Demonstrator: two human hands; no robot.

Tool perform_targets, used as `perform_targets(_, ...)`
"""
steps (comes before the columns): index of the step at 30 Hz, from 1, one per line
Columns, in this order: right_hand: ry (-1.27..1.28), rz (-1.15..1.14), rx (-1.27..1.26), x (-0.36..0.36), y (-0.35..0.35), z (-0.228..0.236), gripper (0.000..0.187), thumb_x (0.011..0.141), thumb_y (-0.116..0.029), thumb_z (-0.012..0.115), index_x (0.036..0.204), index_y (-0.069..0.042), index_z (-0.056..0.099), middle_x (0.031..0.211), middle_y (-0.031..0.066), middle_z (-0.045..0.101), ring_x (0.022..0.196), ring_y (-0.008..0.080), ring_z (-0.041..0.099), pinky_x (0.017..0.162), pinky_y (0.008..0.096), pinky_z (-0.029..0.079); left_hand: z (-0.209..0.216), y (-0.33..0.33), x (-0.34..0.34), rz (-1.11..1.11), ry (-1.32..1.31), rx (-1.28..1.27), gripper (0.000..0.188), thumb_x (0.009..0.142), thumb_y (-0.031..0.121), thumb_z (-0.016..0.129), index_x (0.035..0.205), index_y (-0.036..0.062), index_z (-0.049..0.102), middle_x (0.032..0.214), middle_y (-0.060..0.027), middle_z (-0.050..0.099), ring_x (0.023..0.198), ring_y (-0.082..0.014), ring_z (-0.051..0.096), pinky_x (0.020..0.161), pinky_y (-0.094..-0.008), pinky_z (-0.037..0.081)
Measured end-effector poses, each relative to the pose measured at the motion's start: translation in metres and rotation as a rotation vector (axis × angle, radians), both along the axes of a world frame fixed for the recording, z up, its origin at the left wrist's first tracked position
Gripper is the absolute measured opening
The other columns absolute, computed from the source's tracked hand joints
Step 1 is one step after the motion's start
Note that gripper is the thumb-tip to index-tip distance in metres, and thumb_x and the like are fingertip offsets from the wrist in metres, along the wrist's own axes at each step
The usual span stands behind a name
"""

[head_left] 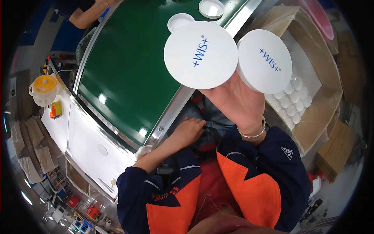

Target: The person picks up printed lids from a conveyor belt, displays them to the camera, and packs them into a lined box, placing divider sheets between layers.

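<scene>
Two white round lids [200,54] with blue printing are held up side by side by my right hand [241,99]. Its palm shows beneath them, while the discs hide most of its fingers. The left disc overlaps the edge of the conveyor, and the right lid [265,60] stands in front of the lined carton. Low over my lap, beside the conveyor's metal rail, is my left hand [191,130], its fingers loosely stretched and holding nothing. Two more shallow white lids, one [180,22] partly behind the held disc and another [211,8] farther off, lie on the green belt.
The green conveyor belt [128,70] runs ahead within metal rails. At right stands a plastic-lined carton [327,85] with rows of small white round pieces [292,101]. A white side table [87,152] carries a yellow-topped basket [44,89]. Another person's arm [89,15] reaches in at far left.
</scene>
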State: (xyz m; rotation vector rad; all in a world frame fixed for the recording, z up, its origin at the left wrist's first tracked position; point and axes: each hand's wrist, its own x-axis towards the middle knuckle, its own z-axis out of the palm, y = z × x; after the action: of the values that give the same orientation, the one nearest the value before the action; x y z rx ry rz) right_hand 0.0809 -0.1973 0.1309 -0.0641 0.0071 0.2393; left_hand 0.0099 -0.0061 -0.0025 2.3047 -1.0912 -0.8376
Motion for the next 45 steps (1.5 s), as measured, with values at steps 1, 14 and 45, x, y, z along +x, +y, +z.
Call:
perform_targets(1, -0.018, -0.004, 0.009, 0.000, 0.000, -0.001, 0.052, 0.099, -0.042, 0.050, 0.137, -0.007, 0.045, 0.149, 0.0074, 0.042, 0.141, 0.0255, 0.034, 0.118, 0.0495, 0.023, 0.000, 0.000, 0.000, -0.004, 0.004, 0.004, 0.023, 0.087, 0.020, 0.065, 0.103, 0.0068, 0.057, 0.096, -0.0103, 0.064, 0.098, -0.0302, 0.062, 0.090, -0.0493, 0.046)
perform_targets(14, 0.109, -0.008, 0.098, 0.001, -0.004, 0.005, 0.070, 0.096, -0.051, 0.051, 0.150, -0.011, 0.031, 0.158, 0.0124, 0.027, 0.147, 0.0326, 0.022, 0.120, 0.0530, 0.016, 0.004, -0.003, 0.004, -0.021, 0.013, 0.009, 0.021, 0.086, 0.019, 0.064, 0.101, 0.0059, 0.057, 0.094, -0.0126, 0.064, 0.096, -0.0315, 0.062, 0.087, -0.0490, 0.046)
perform_targets(45, 1.250, -0.256, -2.815, -0.104, -0.522, -0.290, 0.034, 0.081, -0.032, 0.063, 0.104, -0.006, 0.066, 0.123, 0.0233, 0.058, 0.101, 0.0443, 0.063, 0.089, 0.0440, 0.051, -0.010, -0.031, 0.016, -0.104, 0.109, 0.034, 0.022, 0.091, 0.023, 0.061, 0.101, 0.0033, 0.059, 0.096, -0.0165, 0.064, 0.095, -0.0353, 0.061, 0.083, -0.0440, 0.047)
